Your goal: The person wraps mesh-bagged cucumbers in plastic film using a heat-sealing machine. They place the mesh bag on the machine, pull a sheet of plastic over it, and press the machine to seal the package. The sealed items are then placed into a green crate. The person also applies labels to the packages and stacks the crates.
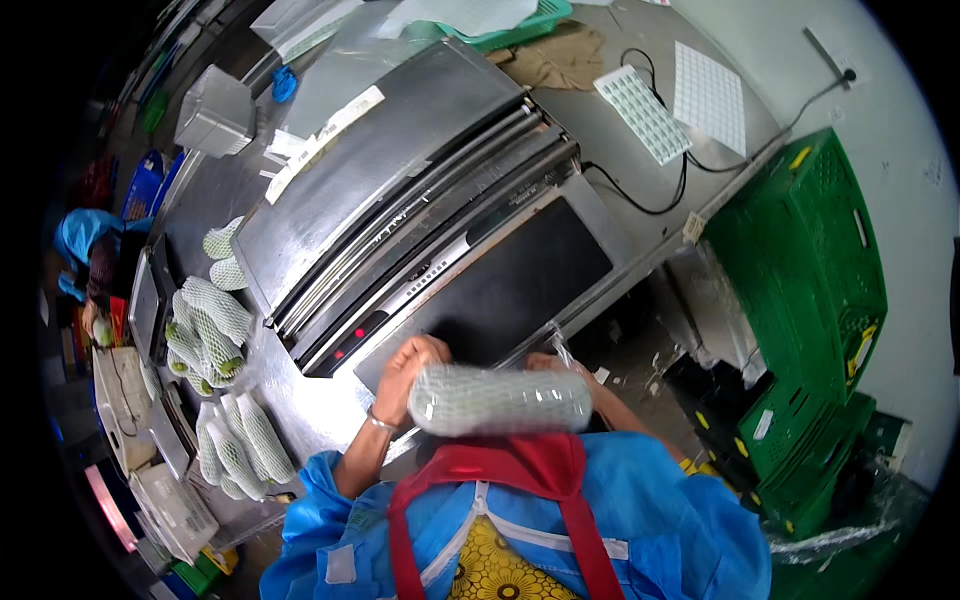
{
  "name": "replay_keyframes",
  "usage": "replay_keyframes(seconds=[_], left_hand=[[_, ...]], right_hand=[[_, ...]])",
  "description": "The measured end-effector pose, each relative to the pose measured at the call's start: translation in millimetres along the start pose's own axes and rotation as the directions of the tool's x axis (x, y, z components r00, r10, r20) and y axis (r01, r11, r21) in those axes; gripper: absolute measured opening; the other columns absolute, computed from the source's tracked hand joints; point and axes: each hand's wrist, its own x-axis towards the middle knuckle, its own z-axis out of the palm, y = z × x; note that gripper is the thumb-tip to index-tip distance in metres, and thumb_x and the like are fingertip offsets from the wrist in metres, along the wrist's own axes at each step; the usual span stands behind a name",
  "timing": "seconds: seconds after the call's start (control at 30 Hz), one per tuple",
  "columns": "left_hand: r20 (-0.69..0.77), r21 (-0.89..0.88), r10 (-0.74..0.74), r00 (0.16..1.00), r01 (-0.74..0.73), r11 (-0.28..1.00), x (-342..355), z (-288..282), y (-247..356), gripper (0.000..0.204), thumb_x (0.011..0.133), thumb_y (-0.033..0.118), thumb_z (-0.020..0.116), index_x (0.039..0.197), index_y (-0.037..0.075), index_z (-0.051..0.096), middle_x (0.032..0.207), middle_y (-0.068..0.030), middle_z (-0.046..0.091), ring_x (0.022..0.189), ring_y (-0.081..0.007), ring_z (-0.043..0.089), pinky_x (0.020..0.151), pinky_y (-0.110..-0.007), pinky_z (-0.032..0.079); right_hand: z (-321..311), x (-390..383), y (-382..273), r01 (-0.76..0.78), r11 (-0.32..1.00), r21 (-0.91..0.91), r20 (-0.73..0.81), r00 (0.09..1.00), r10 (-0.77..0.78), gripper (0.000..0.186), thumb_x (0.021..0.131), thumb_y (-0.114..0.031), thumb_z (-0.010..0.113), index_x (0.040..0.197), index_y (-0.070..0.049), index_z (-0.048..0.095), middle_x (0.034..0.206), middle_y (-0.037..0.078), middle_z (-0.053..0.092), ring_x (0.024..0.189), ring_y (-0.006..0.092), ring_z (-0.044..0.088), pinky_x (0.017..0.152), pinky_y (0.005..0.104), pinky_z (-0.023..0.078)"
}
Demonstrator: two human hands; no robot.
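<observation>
A long pack in white foam netting and clear, shiny film lies crosswise in front of my chest, blurred by motion. My left hand is closed at its left end, a bracelet on the wrist. At the far right edge of the pack is my right hand, partly hidden behind it; a wisp of clear film rises beside its fingers. Just beyond both hands sits a metal wrapping machine with a flat black plate and lit red indicators.
Green-tipped produce in foam nets and several white net-sleeved pieces lie on the metal table at left. Green crates stand at right. Label sheets and a black cable lie at the back. Another person is far left.
</observation>
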Motion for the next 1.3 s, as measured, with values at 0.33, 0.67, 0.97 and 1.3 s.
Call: replay_keyframes(seconds=[0.33,0.67,0.97,1.3], left_hand=[[0.813,0.225,-0.184,0.553,-0.007,0.974,-13,62,76,0.04,0.084,0.026,0.049,0.102,-0.007,0.063,0.116,-0.0282,0.054,0.122,-0.0404,0.039,0.105,-0.05,0.019],[0.449,0.398,0.174,0.876,-0.37,0.84,-9,127,68,0.044,0.084,0.035,0.054,0.076,-0.008,0.063,0.082,-0.0232,0.064,0.086,-0.0384,0.061,0.084,-0.047,0.043],[0.673,0.069,0.061,0.738,-0.144,0.987,164,310,29,0.101,0.071,0.082,0.026,0.094,-0.012,0.056,0.089,-0.0277,0.061,0.087,-0.0351,0.061,0.098,-0.047,0.038],[0.507,0.548,-0.125,0.853,-0.207,0.81,225,352,-9,0.054,0.086,0.028,0.053,0.129,-0.004,0.041,0.12,-0.0144,0.055,0.111,-0.0216,0.051,0.096,-0.031,0.036]], right_hand=[[147,-50,-105,0.294,0.262,-0.919,0.3,0.954,-0.018,0.037,0.09,-0.031,0.041,0.107,-0.002,0.056,0.093,0.024,0.059,0.093,0.0356,0.058,0.076,0.0394,0.046],[131,-79,-133,0.511,0.236,-0.826,0.501,0.859,-0.105,0.072,0.068,-0.038,0.072,0.122,-0.002,0.041,0.098,0.02,0.061,0.09,0.0341,0.06,0.074,0.039,0.047],[-6,-173,-211,0.545,0.806,-0.23,0.336,0.822,-0.459,0.087,0.061,-0.037,0.076,0.127,0.005,0.037,0.123,0.01,0.045,0.112,0.015,0.042,0.095,0.0282,0.034],[-192,-327,-387,0.857,0.497,-0.134,-0.338,0.432,-0.836,0.072,0.076,-0.064,0.05,0.109,0.0,0.05,0.091,0.017,0.06,0.075,0.0275,0.062,0.064,0.0399,0.053]])
